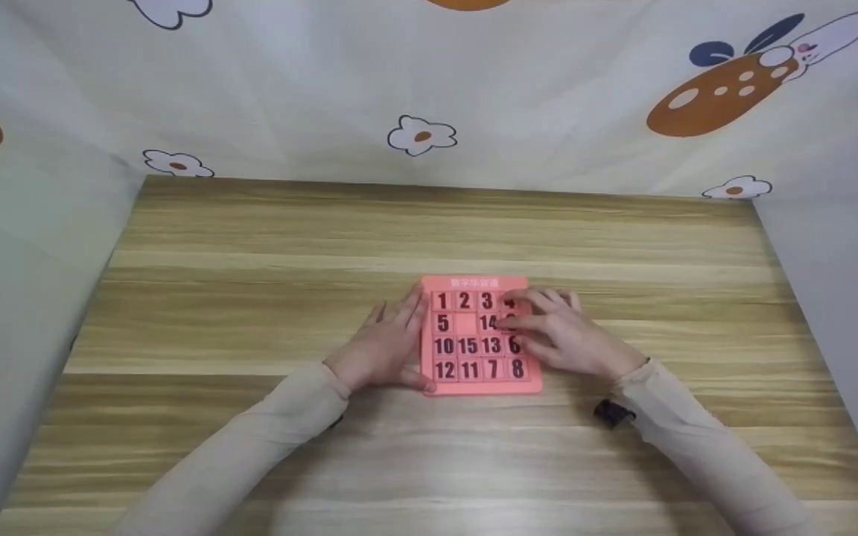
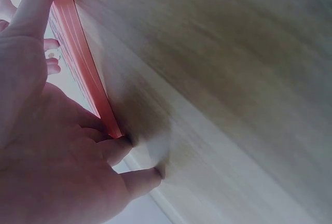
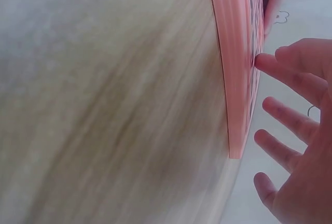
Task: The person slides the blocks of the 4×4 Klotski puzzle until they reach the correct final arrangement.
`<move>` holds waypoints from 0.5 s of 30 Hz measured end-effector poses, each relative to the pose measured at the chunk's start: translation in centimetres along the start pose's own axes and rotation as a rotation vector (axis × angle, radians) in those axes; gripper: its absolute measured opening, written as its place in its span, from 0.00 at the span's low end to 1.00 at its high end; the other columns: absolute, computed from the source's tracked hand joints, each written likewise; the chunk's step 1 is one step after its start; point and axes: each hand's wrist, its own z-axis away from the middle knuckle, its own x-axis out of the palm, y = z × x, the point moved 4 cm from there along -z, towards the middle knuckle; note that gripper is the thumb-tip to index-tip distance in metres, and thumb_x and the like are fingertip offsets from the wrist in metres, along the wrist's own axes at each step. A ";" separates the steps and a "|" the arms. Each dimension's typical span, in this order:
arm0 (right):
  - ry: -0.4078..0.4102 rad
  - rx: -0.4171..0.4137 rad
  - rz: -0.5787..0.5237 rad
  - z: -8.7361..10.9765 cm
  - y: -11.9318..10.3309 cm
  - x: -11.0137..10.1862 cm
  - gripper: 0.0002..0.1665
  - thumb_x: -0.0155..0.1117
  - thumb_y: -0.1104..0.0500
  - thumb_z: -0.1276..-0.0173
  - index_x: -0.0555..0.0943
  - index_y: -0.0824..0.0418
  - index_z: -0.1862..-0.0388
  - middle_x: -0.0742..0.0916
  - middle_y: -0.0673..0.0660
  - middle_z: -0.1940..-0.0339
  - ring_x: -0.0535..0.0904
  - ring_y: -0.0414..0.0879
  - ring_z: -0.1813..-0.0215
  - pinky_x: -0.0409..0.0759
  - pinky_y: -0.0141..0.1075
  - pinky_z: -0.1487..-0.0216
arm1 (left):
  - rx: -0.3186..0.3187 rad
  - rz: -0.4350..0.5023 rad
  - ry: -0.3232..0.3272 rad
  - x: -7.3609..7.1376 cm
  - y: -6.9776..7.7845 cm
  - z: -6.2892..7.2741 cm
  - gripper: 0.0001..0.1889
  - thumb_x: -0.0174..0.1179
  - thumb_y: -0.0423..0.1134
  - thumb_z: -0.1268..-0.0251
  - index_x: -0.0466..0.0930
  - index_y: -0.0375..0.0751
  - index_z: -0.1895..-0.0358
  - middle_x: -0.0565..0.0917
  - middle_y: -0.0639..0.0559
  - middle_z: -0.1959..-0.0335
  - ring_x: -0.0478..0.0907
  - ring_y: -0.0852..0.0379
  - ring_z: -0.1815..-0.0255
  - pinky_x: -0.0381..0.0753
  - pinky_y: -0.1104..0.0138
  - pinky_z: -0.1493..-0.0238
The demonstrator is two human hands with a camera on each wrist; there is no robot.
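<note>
A pink number sliding puzzle [image 1: 466,388] lies flat on the wooden table. Its tiles read 1, 2, 3, 4 in the top row, and the second row has a gap between 5 and 14. My left hand [image 1: 386,350] rests along its left side, fingers extended along the edge and thumb at the lower left corner; in the left wrist view the thumb [image 2: 33,6] touches the frame. From the right, my right hand [image 1: 574,339] reaches over the right columns with spread fingers, partly covering the 4 and the tile below it. One fingertip [image 3: 261,60] touches the tiles.
The wood-grain table [image 1: 287,246] extends around the puzzle. A pale cloth [image 1: 310,97] printed with flowers and carrots hangs behind it, with light walls at both sides. A black strap piece [image 1: 613,414] hangs at the right sleeve.
</note>
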 end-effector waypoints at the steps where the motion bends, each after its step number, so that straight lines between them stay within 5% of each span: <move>1: 0.005 -0.008 0.002 0.0 0.0 0.0 0.21 0.63 0.59 0.35 0.82 0.53 0.42 0.71 0.58 0.31 0.63 0.54 0.33 0.56 0.53 0.38 | -0.002 -0.001 0.000 0.0 0.0 0.0 0.69 0.64 0.70 0.58 0.32 0.31 0.24 0.29 0.37 0.24 0.35 0.42 0.24 0.38 0.46 0.28; 11: 0.053 -0.035 0.027 0.0 -0.5 -0.1 0.19 0.65 0.59 0.36 0.84 0.55 0.45 0.71 0.59 0.31 0.62 0.56 0.32 0.56 0.56 0.37 | 0.011 0.006 0.005 -0.1 0.1 0.0 0.68 0.66 0.69 0.57 0.34 0.30 0.24 0.31 0.37 0.23 0.37 0.40 0.24 0.38 0.45 0.28; 15: -0.001 -0.052 0.073 -0.5 -1.0 0.7 0.23 0.62 0.54 0.32 0.79 0.51 0.38 0.66 0.62 0.27 0.57 0.62 0.29 0.55 0.60 0.37 | 0.009 0.014 0.014 -0.1 0.1 0.1 0.68 0.67 0.68 0.57 0.34 0.30 0.24 0.32 0.37 0.23 0.38 0.40 0.24 0.38 0.45 0.28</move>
